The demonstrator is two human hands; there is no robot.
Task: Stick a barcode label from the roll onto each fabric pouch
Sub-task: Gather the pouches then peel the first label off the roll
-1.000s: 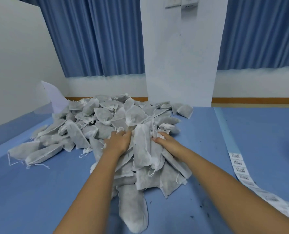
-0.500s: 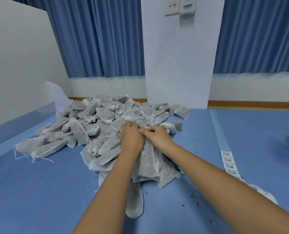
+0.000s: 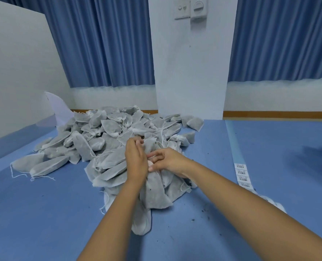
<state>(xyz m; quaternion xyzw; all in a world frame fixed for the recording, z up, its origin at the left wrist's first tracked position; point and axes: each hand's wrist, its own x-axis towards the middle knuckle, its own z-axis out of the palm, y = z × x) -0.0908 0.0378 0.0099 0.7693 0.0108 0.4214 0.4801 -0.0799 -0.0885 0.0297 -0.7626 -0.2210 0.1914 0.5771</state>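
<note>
Centrally, grey fabric pouches (image 3: 107,140) with white drawstrings, heaped on the blue surface (image 3: 43,213), middle of frame. Left hand (image 3: 135,162): fingers curled round a bunch from the heap's near edge, grasping it. Right hand (image 3: 168,162): fingers bent, tips against the same bunch just beside the left hand; whether they grasp it cannot be told. Label strip (image 3: 241,172), barcodes printed, lies flat on the surface at right of frame, well apart from the heap.
</note>
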